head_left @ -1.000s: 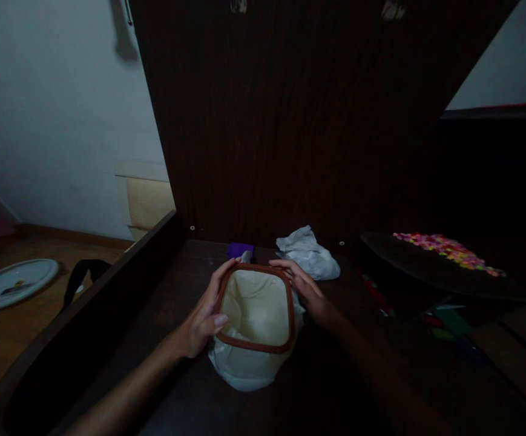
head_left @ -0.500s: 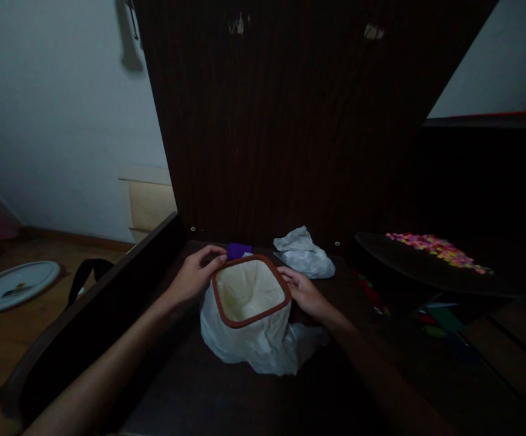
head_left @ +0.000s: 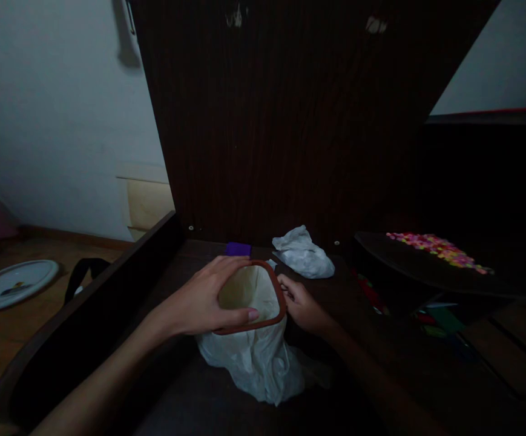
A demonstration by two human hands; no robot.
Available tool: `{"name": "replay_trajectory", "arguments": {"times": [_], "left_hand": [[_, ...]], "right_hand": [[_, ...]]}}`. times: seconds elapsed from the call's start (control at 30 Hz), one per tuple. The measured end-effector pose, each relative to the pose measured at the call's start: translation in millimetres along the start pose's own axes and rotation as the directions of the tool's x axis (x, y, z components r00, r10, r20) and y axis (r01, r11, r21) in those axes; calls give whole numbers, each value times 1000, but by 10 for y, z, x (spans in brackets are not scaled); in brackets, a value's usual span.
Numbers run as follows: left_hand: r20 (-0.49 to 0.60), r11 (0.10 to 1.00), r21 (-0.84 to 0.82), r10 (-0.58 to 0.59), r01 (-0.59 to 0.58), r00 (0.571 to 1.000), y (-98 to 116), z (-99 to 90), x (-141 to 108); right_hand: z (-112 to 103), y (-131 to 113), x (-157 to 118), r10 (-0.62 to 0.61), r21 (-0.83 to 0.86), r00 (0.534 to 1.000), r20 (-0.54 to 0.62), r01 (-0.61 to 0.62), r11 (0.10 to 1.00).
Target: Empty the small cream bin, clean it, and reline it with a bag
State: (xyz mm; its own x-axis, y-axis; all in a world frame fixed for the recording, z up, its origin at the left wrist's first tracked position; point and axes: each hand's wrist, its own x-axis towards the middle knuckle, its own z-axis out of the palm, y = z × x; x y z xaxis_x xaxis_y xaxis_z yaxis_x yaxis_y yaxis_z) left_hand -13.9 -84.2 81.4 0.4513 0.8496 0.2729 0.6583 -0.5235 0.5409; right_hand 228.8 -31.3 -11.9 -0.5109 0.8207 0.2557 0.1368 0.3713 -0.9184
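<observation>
A small square bin with a brown rim (head_left: 282,297) stands on the dark surface, lined with a whitish plastic bag (head_left: 263,363) that hangs down outside it. My left hand (head_left: 203,297) spans the bin's left side, thumb over the near rim and fingers at the far rim. At the right side, my right hand (head_left: 302,303) has its fingers curled in at the rim; what they pinch there is too small to make out. Behind the bin lie a purple item (head_left: 238,249) and a crumpled white plastic bag (head_left: 305,254).
A tall dark wooden panel (head_left: 267,133) rises behind. The raised left edge board (head_left: 94,309) borders the surface. On the right is a dark shelf (head_left: 381,254) bearing many colourful small pieces (head_left: 439,249). A white lid-like disc (head_left: 15,284) lies on the floor.
My left hand has moved from the far left corner to across the left side of the rim. My right hand's fingers have curled more. The bin has shifted slightly and the bag hangs lower.
</observation>
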Motion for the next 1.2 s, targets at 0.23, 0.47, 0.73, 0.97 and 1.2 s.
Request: {"name": "replay_trajectory", "arguments": {"times": [0.23, 0.47, 0.73, 0.97, 1.2], "left_hand": [[46, 1000, 17, 0, -1, 999, -26, 0, 6], [69, 998, -2, 65, -65, 996, -33, -34, -22], [19, 998, -29, 52, -52, 998, -83, -15, -109], [29, 1000, -25, 20, -19, 999, -113, 15, -136], [32, 999, -19, 52, -51, 998, -115, 9, -122]], "right_hand": [[-12, -2, -29, -63, -170, 998, -22, 59, 984], [32, 18, -83, -77, -210, 997, -25, 70, 975], [-188, -109, -119, -34, -208, 999, 9, 35, 978], [-119, -140, -131, -17, -198, 990, 142, 45, 979], [-49, -17, -136, -88, -294, 984, 153, 130, 947]]}}
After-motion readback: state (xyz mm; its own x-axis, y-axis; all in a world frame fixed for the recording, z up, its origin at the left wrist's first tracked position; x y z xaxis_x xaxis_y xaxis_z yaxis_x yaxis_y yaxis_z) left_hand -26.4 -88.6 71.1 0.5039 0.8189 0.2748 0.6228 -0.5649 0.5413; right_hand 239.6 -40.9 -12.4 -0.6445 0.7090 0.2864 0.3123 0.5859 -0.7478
